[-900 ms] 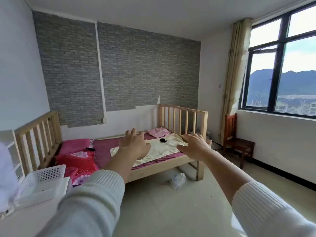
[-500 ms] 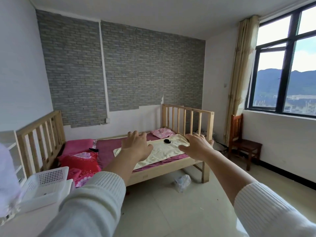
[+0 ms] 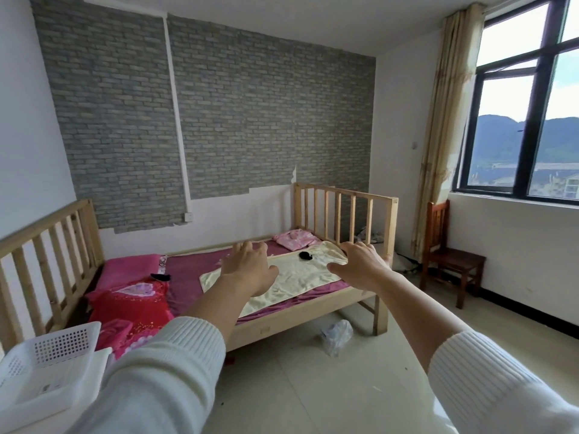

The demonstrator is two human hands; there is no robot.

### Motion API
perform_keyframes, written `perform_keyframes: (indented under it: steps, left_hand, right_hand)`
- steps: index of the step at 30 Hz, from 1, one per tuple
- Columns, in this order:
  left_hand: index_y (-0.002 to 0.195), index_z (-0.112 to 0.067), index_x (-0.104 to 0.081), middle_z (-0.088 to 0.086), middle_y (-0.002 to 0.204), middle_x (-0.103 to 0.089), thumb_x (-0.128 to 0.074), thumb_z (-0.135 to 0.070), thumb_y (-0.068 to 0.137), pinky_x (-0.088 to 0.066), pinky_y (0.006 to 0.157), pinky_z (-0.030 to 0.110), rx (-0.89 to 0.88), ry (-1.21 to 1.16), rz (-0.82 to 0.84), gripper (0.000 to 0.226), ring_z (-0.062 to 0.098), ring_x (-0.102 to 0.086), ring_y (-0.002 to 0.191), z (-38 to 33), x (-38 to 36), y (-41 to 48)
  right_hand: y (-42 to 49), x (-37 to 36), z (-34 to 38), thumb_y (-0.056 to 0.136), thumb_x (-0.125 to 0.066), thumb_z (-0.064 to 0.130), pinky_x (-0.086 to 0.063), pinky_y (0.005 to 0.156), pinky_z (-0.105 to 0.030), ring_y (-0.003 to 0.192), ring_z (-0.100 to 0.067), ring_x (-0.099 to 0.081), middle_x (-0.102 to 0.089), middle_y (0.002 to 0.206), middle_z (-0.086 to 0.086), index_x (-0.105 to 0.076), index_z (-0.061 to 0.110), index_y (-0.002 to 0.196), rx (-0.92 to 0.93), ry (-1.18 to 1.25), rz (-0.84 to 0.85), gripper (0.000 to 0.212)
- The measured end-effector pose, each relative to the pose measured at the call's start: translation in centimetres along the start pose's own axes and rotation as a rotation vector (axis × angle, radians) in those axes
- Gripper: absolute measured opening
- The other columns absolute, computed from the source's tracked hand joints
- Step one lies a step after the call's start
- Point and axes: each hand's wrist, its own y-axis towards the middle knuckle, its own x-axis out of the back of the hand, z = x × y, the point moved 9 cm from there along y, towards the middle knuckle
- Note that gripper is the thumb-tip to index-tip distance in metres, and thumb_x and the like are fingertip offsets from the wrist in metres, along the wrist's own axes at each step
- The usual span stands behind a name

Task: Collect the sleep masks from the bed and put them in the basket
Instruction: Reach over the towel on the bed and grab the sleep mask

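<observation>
A wooden bed (image 3: 300,311) stands across the room against the brick wall. One black sleep mask (image 3: 305,255) lies on the cream towel (image 3: 294,278) near the foot end. Another black sleep mask (image 3: 160,277) lies by the pink pillow (image 3: 125,269) at the head end. A white perforated basket (image 3: 44,368) sits at the lower left, close to me. My left hand (image 3: 250,267) and my right hand (image 3: 360,265) are stretched out in front of me, fingers spread, holding nothing, well short of the bed.
A red quilt (image 3: 131,305) lies bunched at the bed's head end and a pink cloth (image 3: 294,239) at the foot. A crumpled plastic bag (image 3: 336,337) lies on the tiled floor by the bed. A wooden chair (image 3: 451,261) stands under the window.
The view has come closer to the bed and turned slightly left. Both hands stay outstretched and empty.
</observation>
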Motion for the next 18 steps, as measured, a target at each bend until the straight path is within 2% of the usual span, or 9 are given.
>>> perform_keyframes:
  steps: [5,10,18]
  left_hand:
    - [0.145,-0.019,-0.034,0.010,0.148,-0.036,-0.043,-0.041,0.092,-0.038,0.106,0.048,0.005,-0.015,0.004,0.058,0.030,-0.028,0.138,-0.5,-2.7,8.9]
    - [0.142,-0.019,-0.037,0.010,0.143,-0.041,-0.043,-0.040,0.091,-0.041,0.102,0.048,0.014,-0.036,-0.010,0.055,0.030,-0.032,0.133,-2.2,-4.6,20.0]
    - [0.143,-0.020,-0.037,0.008,0.147,-0.038,-0.045,-0.041,0.090,-0.034,0.106,0.046,0.012,-0.068,0.034,0.058,0.028,-0.029,0.137,-5.0,-11.5,35.5]
  right_hand:
    - [8.8,-2.6,-2.1,0.082,-0.055,0.056,-0.023,0.104,-0.061,0.128,-0.029,-0.039,-0.051,0.135,-0.004,-0.046,0.022,0.130,0.005,-0.034,0.001,0.059]
    - [19.6,-4.0,-5.1,0.081,-0.057,0.057,-0.023,0.105,-0.061,0.128,-0.029,-0.039,-0.051,0.135,-0.004,-0.043,0.023,0.133,0.016,-0.037,-0.016,0.063]
    - [33.6,-9.1,-11.4,0.083,-0.055,0.053,-0.025,0.103,-0.058,0.128,-0.028,-0.040,-0.050,0.136,-0.003,-0.044,0.024,0.133,-0.010,-0.054,0.038,0.059]
